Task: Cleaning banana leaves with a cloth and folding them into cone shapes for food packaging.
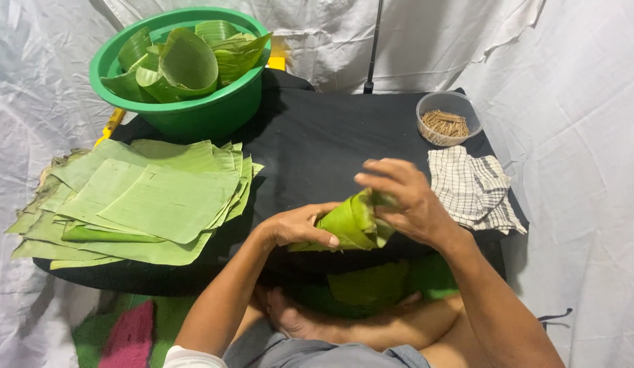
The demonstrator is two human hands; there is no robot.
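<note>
Crossed legs and bare feet sit closest to the lens, under the edge of a low table point(310, 146) covered in black cloth. Just above them both hands work one folded banana leaf piece point(350, 223), held in the air over the table's near edge. On the left hand point(300, 227) the fingers are curled round the leaf's lower, narrower end with the thumb pressed along it; on the right hand point(405, 203) they arch over the wider upper end, fingertips bearing on the fold. The piece is already rolled into a cone-like shape, but no pin shows in it, so the forming looks partly done. A green basin point(187, 102) at the far left corner holds several curled leaf pieces point(181, 61), which look like finished ones. Beside it a thick stack of flat cut leaves point(140, 201) lies on the table's left side, so by my reading much remains to be shaped. A clear bowl of small wooden sticks point(446, 121) stands at the far right, with a checked cloth point(470, 187) just in front of it.
</note>
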